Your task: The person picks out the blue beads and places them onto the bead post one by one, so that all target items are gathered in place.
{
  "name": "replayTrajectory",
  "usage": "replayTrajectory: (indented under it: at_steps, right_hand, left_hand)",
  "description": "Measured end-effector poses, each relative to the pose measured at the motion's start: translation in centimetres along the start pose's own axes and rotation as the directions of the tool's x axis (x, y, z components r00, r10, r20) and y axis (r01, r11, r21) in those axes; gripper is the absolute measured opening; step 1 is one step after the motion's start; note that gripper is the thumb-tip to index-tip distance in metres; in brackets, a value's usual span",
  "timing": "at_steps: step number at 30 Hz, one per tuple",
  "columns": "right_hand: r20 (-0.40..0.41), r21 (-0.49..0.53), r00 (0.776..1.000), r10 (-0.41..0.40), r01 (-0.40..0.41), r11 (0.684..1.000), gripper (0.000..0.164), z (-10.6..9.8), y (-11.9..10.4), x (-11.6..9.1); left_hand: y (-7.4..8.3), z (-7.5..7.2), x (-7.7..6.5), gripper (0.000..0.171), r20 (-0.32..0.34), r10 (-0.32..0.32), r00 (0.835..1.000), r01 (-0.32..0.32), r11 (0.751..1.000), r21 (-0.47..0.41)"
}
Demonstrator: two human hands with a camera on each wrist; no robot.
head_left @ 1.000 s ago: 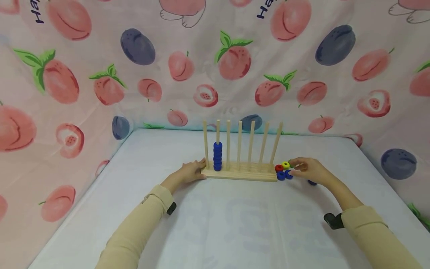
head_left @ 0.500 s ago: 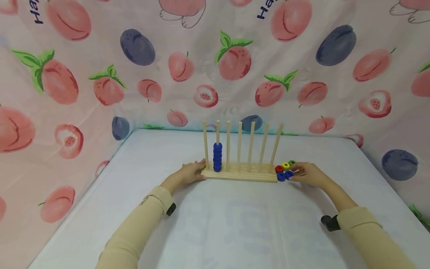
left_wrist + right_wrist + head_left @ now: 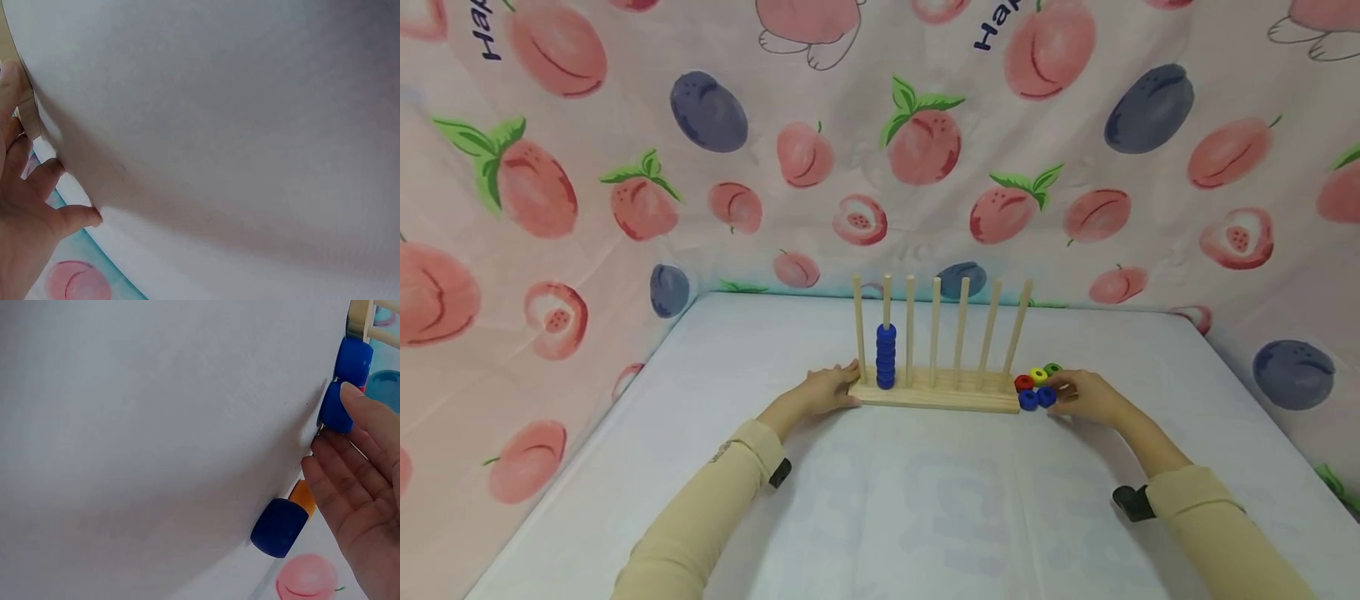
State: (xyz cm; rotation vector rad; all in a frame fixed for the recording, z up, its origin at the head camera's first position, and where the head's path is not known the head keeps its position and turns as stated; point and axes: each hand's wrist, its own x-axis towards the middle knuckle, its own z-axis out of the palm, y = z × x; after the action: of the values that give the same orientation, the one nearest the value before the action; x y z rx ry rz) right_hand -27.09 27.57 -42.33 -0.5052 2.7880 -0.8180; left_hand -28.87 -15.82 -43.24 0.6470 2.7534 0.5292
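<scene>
A wooden peg stand (image 3: 936,400) stands on the white cloth, its pegs upright. Several blue rings (image 3: 886,357) are stacked on the second peg from the left. My left hand (image 3: 826,389) grips the stand's left end, thumb at the front and fingers behind. By the right end lie a red ring (image 3: 1024,382), a yellow ring (image 3: 1038,376), a green ring (image 3: 1053,369) and two blue ones. My right hand (image 3: 1086,396) pinches the outer blue ring (image 3: 335,409), thumb tip on its near face; the fingertip behind it is partly hidden. The inner blue ring (image 3: 354,360) sits between it and the stand.
Below the right palm, a dark blue ring (image 3: 279,528) and an orange ring (image 3: 302,499) lie on the cloth, hidden from the head view. A fruit-print sheet (image 3: 865,125) hangs behind and at both sides of the table.
My right hand has shifted slightly left and lower onto the outer blue ring, uncovering the green ring and covering the dark blue one. The left hand stays on the stand.
</scene>
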Motion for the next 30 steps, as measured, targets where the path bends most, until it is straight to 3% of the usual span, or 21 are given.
replayTrajectory:
  at_steps: [16, 30]
  right_hand:
    - [-0.017, -0.011, 1.0, 0.022, -0.022, 1.0, 0.033, -0.2, -0.3, -0.1]
    - [-0.039, -0.088, 0.998, -0.054, 0.051, 0.995, 0.031, -1.4, -0.8, -0.6]
  left_hand:
    - [0.4, -0.2, -0.3, 0.065, 0.016, -0.03, 0.999, 0.03, 0.999, 0.023]
    - [0.4, -0.2, -0.5, 0.066, 0.004, -0.009, 1.0, 0.008, 1.0, 0.026]
